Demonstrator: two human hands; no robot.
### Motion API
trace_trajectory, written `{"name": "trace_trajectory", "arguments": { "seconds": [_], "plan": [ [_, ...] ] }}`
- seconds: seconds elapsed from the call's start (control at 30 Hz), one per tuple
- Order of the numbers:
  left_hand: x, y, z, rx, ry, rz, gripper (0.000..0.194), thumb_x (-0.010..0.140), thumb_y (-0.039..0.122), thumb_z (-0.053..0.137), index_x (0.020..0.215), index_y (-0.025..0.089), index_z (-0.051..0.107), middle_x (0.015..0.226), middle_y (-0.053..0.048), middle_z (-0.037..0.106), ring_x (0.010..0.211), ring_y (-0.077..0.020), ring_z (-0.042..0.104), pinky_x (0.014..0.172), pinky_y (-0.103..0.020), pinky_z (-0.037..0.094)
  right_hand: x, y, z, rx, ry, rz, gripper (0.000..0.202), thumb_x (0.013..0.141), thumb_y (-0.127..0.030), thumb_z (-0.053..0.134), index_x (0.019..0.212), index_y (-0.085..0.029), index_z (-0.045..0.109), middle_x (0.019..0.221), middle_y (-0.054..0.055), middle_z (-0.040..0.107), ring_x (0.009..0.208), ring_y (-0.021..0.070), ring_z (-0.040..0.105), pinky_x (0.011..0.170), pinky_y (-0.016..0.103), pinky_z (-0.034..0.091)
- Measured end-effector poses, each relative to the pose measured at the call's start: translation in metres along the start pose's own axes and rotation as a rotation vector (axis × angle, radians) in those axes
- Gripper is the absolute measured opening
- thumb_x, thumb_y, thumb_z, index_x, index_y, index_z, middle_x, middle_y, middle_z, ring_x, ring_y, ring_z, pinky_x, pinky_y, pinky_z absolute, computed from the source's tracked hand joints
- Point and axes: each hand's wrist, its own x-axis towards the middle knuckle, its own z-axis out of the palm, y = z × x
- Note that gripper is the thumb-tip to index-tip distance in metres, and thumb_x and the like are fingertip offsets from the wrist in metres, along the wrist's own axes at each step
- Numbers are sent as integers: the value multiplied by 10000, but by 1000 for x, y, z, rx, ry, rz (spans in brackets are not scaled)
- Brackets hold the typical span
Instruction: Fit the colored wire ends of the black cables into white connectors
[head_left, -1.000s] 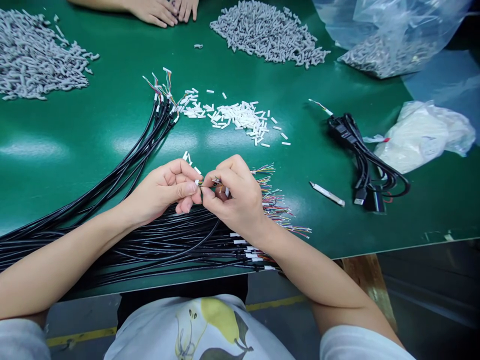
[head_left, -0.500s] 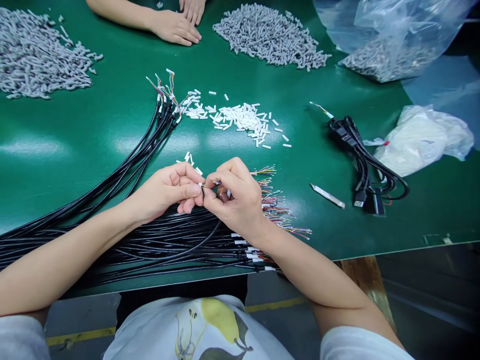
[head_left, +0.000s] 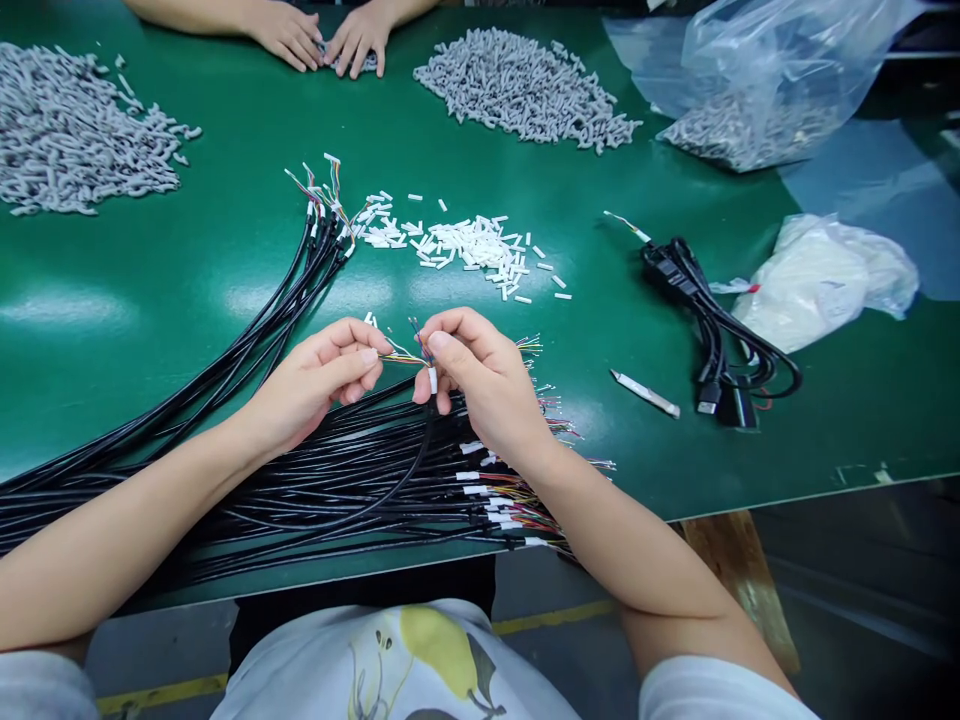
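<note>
My left hand (head_left: pixel 324 372) pinches several thin coloured wires (head_left: pixel 405 356) that fan out of the end of a black cable (head_left: pixel 430 425). On that cable end sits a white sleeve (head_left: pixel 433 380). My right hand (head_left: pixel 480 365) is closed around the wires beside the sleeve, its thumb and forefinger on a dark blue and red strand. Below both hands lies a thick bundle of black cables (head_left: pixel 322 490), with white sleeves and bare coloured wire ends at the right. Another cable bunch (head_left: pixel 255 330) curves up to white connectors on the left.
White tubes (head_left: pixel 480 243) lie scattered beyond my hands. Grey parts form one heap (head_left: pixel 75 130) at left and another (head_left: pixel 525 90) at the back. A co-worker's hands (head_left: pixel 352 40) rest on small grey parts. Right stand a coiled cable (head_left: pixel 705 310), white pen (head_left: pixel 645 393) and plastic bags (head_left: pixel 817 280).
My hands have moved slightly apart, and the wires and white sleeve now show between them. The co-worker's hands have separated and shifted. The whole view has moved a little.
</note>
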Motion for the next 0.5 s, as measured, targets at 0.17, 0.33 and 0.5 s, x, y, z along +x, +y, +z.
{"name": "trace_trajectory", "arguments": {
  "seconds": [0.17,0.33,0.5],
  "plan": [
    [0,-1,1,28,-5,-1,124,880,281,705,895,165,666,613,50,535,528,-58,424,497,-167,309,0,3,0,-4,-14,7,288,913,-503,671,978,-234,592,729,-57,596,486,45,563,406,184,390],
    [1,-2,2,45,-21,6,119,875,274,702,890,162,662,604,54,513,525,-65,403,491,-182,287,2,4,0,70,-34,72,294,910,-506,669,932,-229,575,694,-61,582,449,40,549,359,178,335],
    [1,-3,1,45,-13,23,109,884,269,682,891,161,666,583,56,489,520,-73,379,492,-196,260,5,4,0,168,-60,109,322,873,-487,714,926,-220,542,728,-60,565,498,44,599,353,160,351]
  ]
}}
